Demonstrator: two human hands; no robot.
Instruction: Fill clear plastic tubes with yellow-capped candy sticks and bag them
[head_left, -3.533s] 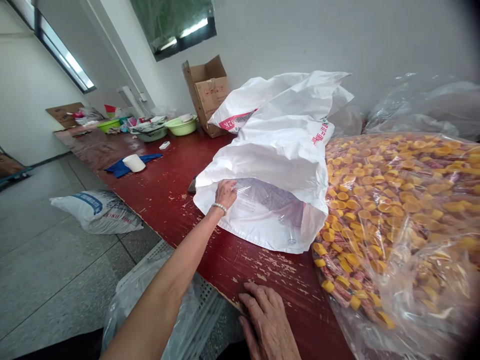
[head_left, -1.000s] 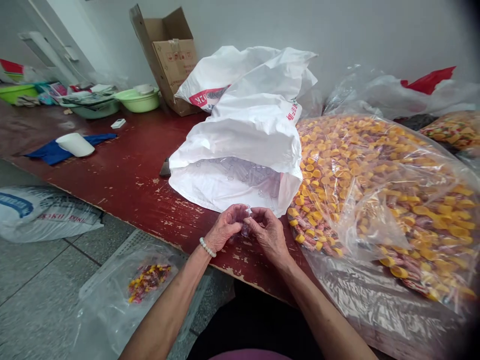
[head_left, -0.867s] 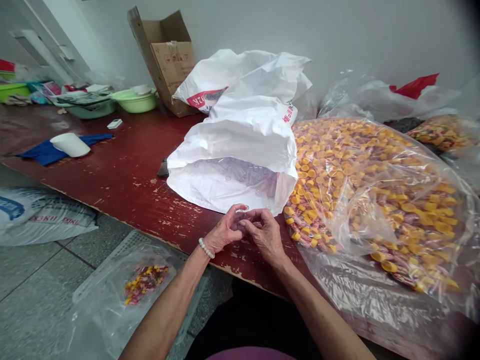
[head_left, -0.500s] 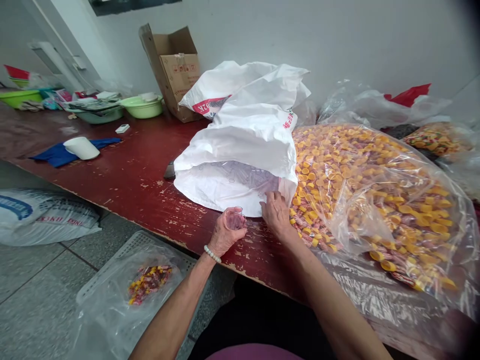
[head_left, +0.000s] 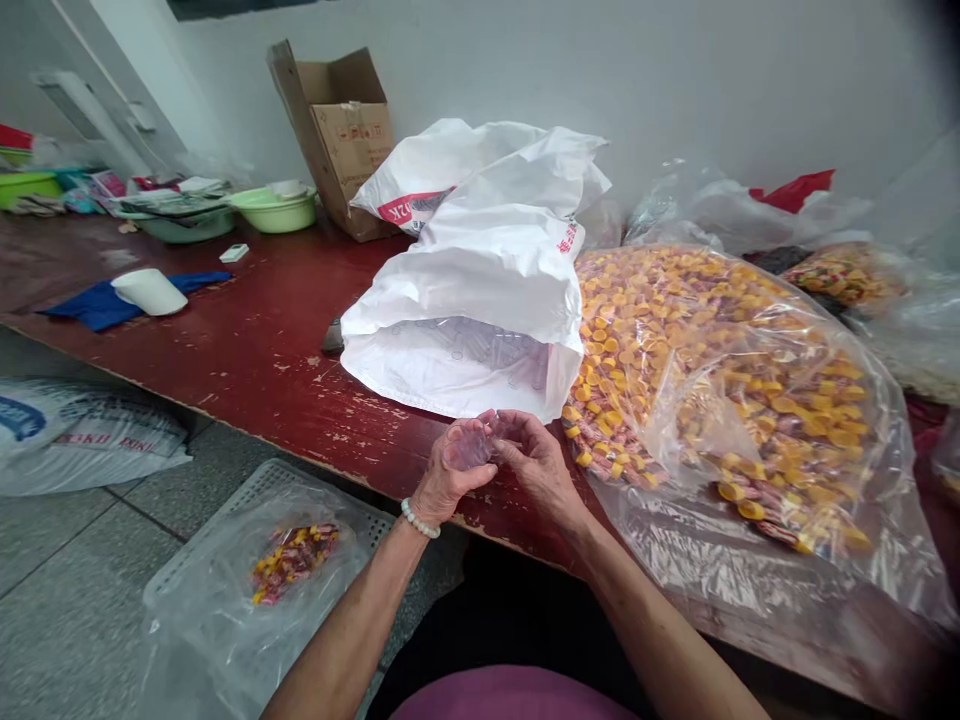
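My left hand (head_left: pixel 444 476), wearing a beaded bracelet, is curled around a clear plastic cup-like piece (head_left: pixel 468 450) above the table edge. Close against it, my right hand (head_left: pixel 534 462) has its thumb and fingers pinched together at the piece's right side. What lies between those right fingertips is too small and see-through to name. Just beyond both hands, a white woven sack (head_left: pixel 480 265) lies with its mouth facing me. Clear plastic pieces (head_left: pixel 487 345) with round rims show inside it.
A big clear bag (head_left: pixel 720 360) of yellow-capped candy-like items covers the right of the red table (head_left: pixel 262 345). A cardboard box (head_left: pixel 352 150), green basins (head_left: pixel 277 208) and a white cup (head_left: pixel 150 292) stand left. Below sits a white crate (head_left: pixel 172 565) with a plastic bag.
My right hand has come out from the sack's mouth and moved left to meet my left hand. The left hand still holds the clear piece. The view has shifted slightly.
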